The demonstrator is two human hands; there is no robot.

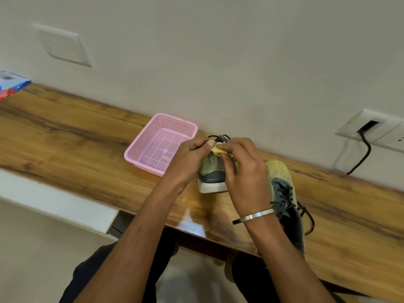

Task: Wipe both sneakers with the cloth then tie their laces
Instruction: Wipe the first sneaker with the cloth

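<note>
A grey and yellow-green sneaker [211,171] with a white sole stands on the wooden desk [87,154], heel toward me. My left hand [192,156] grips its upper from the left, thumb near the dark laces [220,137] that stick out at the top. My right hand [244,169] covers its right side and pinches a small yellow cloth [217,151] against the top of the shoe. The second sneaker [288,217] lies to the right, yellow toe pointing away, with its dark laces loose and partly hidden behind my right wrist.
A pink perforated basket [142,147] sits just left of the held sneaker, against the wall. A wall socket [369,127] with a black cable is at the right. A blue and red packet [11,86] lies at the far left end of the desk.
</note>
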